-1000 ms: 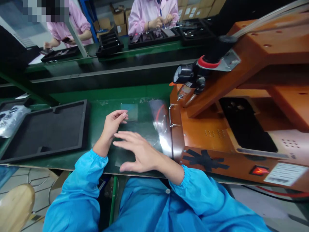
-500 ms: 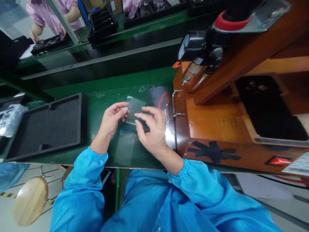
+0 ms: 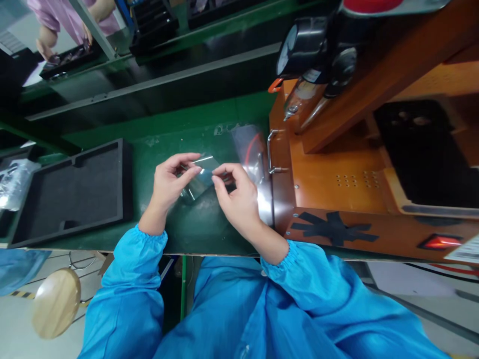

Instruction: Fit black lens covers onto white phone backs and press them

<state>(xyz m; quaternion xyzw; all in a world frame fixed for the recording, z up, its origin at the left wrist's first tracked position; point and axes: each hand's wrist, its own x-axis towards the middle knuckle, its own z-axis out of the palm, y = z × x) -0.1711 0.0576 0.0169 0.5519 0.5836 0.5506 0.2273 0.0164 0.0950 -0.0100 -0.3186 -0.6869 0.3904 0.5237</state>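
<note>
Right hand (image 3: 236, 200) has moved in on the clear film (image 3: 204, 174) and now pinches its right side, where half a second ago its fingers were spread apart next to it. Left hand (image 3: 170, 180) is still pinching the left side, thumb and fingers together. So yeah, the film's between both hands, over the green desk (image 3: 149, 159). Black tray (image 3: 78, 192) sits off to the left, orange machine (image 3: 314, 192) with a lit red switch (image 3: 441, 242) on the right.
</note>
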